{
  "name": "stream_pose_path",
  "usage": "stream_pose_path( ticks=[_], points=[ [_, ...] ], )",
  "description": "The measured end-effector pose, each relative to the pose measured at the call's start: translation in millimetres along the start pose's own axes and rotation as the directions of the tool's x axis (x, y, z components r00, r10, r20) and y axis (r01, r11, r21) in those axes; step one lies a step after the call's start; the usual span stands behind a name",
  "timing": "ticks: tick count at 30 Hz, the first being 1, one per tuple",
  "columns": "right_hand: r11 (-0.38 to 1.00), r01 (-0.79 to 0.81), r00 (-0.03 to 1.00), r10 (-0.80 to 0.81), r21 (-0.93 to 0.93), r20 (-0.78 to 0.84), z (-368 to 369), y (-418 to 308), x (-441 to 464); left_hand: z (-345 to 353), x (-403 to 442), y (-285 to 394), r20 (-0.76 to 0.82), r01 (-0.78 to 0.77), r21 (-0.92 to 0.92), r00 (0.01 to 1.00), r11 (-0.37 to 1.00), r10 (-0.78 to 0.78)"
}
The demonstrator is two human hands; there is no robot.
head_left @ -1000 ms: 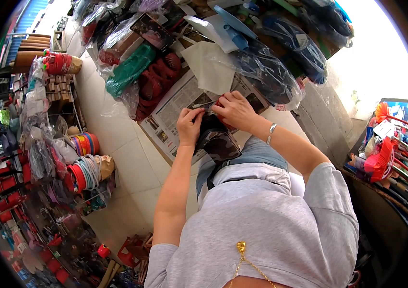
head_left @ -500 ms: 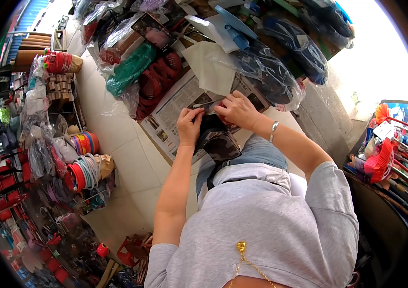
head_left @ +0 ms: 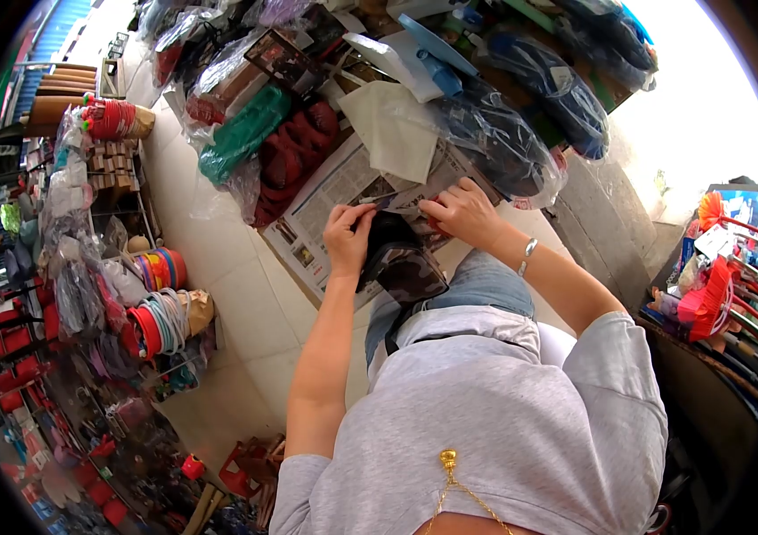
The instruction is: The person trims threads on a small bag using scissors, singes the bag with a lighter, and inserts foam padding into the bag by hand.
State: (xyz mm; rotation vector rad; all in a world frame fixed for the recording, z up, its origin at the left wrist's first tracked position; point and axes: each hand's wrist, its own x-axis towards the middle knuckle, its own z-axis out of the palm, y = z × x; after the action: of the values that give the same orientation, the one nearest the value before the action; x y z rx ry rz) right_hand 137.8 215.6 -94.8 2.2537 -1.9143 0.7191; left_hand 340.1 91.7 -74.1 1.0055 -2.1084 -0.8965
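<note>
On my lap rests a dark item with a camouflage pattern point(head_left: 412, 275), possibly a shoe; its far part is black and shaded. My left hand point(head_left: 348, 234) is closed in a pinch at its upper left edge, and what lies between the fingertips is too small to name. My right hand point(head_left: 468, 214) is closed around a red-handled tool point(head_left: 436, 221), mostly hidden by the fingers, to the right of the item. Beyond both hands a newspaper point(head_left: 334, 198) is spread out, with a cream-coloured sheet point(head_left: 394, 134) lying over it.
Red clogs point(head_left: 297, 156), a green shoe in plastic point(head_left: 245, 134) and dark wrapped shoes point(head_left: 499, 138) crowd the far side. Shelves of goods with coiled cords point(head_left: 163, 316) line the left. Brushes and handles point(head_left: 717, 299) stand at the right. Pale floor tiles point(head_left: 249, 308) show at the left.
My right hand has shifted right and slightly toward me, away from my left hand, with the red-handled tool. A thin rod seen between the hands before no longer spans them. My left hand stays nearly put.
</note>
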Motion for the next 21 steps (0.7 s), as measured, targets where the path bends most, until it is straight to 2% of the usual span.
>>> stream_pose_path(
  ticks=[4, 7, 10, 12, 14, 15, 16, 17, 18, 19, 20, 21],
  points=[
    [0.979, -0.194, 0.98, 0.196, 0.055, -0.032, -22.6, -1.8, -26.9, -7.1, 18.5, 25.9, 0.035, -0.004, -0.016, 0.999, 1.0, 0.004],
    [0.926, -0.375, 0.924, 0.377, 0.051, -0.067, -46.2, -3.9, -57.9, 1.1, 39.5, 64.4, 0.166, -0.126, -0.047, 0.977, 0.991, 0.133],
    [0.836, -0.548, 0.827, 0.548, 0.036, -0.124, -75.3, -10.2, -99.6, 36.1, 46.4, 111.0, 0.339, -0.159, -0.208, 0.914, 0.965, 0.223],
    [0.728, -0.685, 0.714, 0.678, 0.024, -0.177, -98.1, -15.7, -126.9, 74.6, 44.4, 139.6, 0.452, -0.203, -0.314, 0.827, 0.927, 0.334],
    [0.638, -0.768, 0.632, 0.744, -0.048, -0.218, -117.3, -19.9, -157.0, 107.6, 40.2, 163.8, 0.777, -0.123, -0.236, 0.572, 0.964, 0.263],
    [0.543, -0.836, 0.542, 0.792, -0.081, -0.282, -130.3, -23.2, -162.4, 126.7, 33.3, 176.5, 0.792, -0.141, -0.277, 0.526, 0.95, 0.309],
    [0.44, -0.892, 0.446, 0.825, -0.103, -0.347, -141.1, -25.3, -171.8, 147.0, 21.6, 189.3, 0.735, -0.308, -0.334, 0.507, 0.891, 0.451],
    [0.377, -0.926, 0.351, 0.873, 0.011, -0.338, -140.3, -25.7, -190.8, 162.4, 11.3, 199.8, 0.664, -0.462, -0.382, 0.466, 0.801, 0.585],
    [0.221, -0.877, 0.139, 0.967, 0.427, -0.214, -129.5, -23.4, -214.0, 171.7, 4.0, 206.1, 0.666, -0.467, -0.425, 0.419, 0.775, 0.618],
    [-0.011, -0.58, -0.009, 1.0, 0.815, 0.007, -142.4, -24.4, -219.1, 176.3, -2.1, 208.3, 0.769, -0.501, -0.379, 0.296, 0.778, 0.566],
    [-0.254, -0.115, -0.022, 0.967, 0.96, 0.253, -154.8, -26.3, -220.6, 177.7, -8.2, 209.1, 0.855, -0.544, -0.329, 0.175, 0.772, 0.488],
    [-0.236, -0.107, -0.058, 0.971, 0.966, 0.231, -164.1, -27.7, -224.7, 178.2, -14.4, 209.1, 0.855, -0.556, -0.341, 0.152, 0.758, 0.496]
  ],
)
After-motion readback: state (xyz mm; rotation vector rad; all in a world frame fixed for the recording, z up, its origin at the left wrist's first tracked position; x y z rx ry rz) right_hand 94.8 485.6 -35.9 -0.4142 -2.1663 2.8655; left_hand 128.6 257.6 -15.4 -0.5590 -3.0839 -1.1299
